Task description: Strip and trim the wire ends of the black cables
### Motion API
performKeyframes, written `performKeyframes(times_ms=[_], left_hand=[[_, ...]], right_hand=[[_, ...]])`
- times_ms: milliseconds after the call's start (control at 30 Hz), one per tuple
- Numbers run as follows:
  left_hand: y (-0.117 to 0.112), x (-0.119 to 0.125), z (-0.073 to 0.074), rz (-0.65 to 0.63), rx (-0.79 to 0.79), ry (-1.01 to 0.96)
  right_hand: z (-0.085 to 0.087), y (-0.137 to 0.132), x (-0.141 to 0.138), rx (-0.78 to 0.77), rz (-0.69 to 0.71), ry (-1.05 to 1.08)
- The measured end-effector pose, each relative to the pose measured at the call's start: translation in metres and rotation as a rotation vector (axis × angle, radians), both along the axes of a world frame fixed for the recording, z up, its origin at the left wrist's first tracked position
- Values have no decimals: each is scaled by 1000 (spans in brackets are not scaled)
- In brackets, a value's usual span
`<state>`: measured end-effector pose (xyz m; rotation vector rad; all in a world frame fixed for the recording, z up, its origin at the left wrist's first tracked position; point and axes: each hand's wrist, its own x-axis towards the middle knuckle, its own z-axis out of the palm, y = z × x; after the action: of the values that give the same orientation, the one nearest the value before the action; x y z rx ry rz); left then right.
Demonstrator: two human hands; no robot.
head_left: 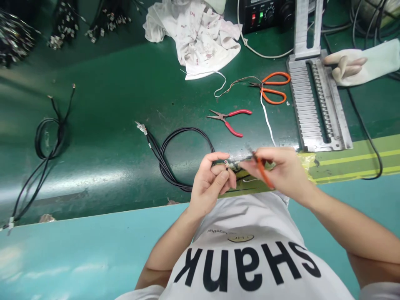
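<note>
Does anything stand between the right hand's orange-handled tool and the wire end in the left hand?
Nothing visible blocks the orange-handled tool from the wire end, though fine detail there is blurred. The red-handled pliers lie farther back.

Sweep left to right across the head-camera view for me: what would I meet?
Looped black cables, larger black cable coil, left hand, right hand holding an orange-handled tool, ridged metal plate, pale glove.
</note>
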<state>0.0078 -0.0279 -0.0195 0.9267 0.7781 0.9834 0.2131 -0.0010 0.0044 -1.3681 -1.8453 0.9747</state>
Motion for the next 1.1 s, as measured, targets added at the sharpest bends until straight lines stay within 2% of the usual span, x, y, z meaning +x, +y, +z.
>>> performKeyframes(times_ms=[100,167,233,400,467,600,733,833,1000,1100], left_hand=[[-1,5,3,-33,15,64],[-2,9,3,-23,45,118],[-5,13,3,-20,82,177],[-10,18,-1,-18,178,312],[-11,18,-4,6,248,376],[-12,17,-12,61,416,525],[-14,19,-19,145,481,514],[-13,22,-18,203,440,490],[-8,21,-2,208,254,458],[-5,18,6,207,224,465]], right_hand=[[5,2,2,-265,-119,349],[6,1,1,-339,-120,446],[6,0,-1,-347,-101,463],[9,-4,-4,-267,-23,355],[9,-4,-4,-255,-33,378],[1,-4,-8,-375,-149,597],[-10,-9,-20,-570,-265,887],[-11,-12,-26,-526,-303,944],[-2,-10,-23,-275,-230,672],[3,-5,-19,-218,-190,587]])
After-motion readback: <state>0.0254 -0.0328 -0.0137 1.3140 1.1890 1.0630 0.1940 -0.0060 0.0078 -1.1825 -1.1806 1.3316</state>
